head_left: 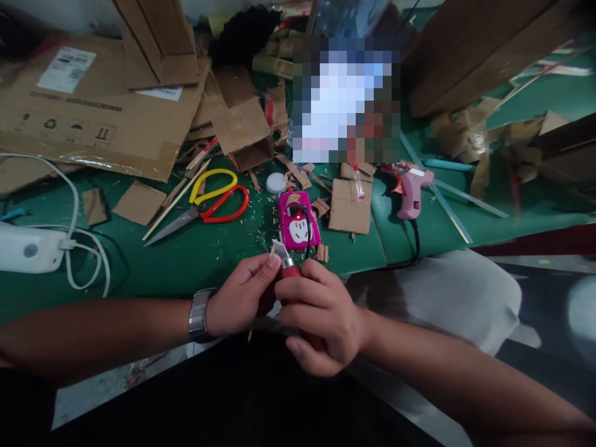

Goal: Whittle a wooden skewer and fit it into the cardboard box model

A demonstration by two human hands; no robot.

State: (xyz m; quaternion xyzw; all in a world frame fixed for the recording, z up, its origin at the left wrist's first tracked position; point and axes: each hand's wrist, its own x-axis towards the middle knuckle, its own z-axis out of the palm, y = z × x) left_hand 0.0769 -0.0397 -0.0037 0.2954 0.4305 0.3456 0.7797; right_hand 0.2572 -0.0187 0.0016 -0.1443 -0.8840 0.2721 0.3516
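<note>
My right hand point(321, 313) is wrapped round the red handle of a short-bladed knife point(289, 267), its metal blade pointing away from me. Pinched between the thumb and fingers of my left hand point(244, 288) is a thin pale wooden stick point(274, 250), its tip against or just beside the blade; I cannot tell which. Most of the stick is hidden by my fingers. Just beyond both hands lies a pink power socket point(300, 220) with a black cord and a lit red light. Small pale shavings are scattered on the green table point(223, 254) around it.
Scissors point(200, 208) with yellow and red handles lie to the left, near a white power strip point(30, 248). A pink glue gun point(412, 189) and clear glue sticks point(451, 214) are on the right. Cardboard boxes and scraps point(242, 118) crowd the back.
</note>
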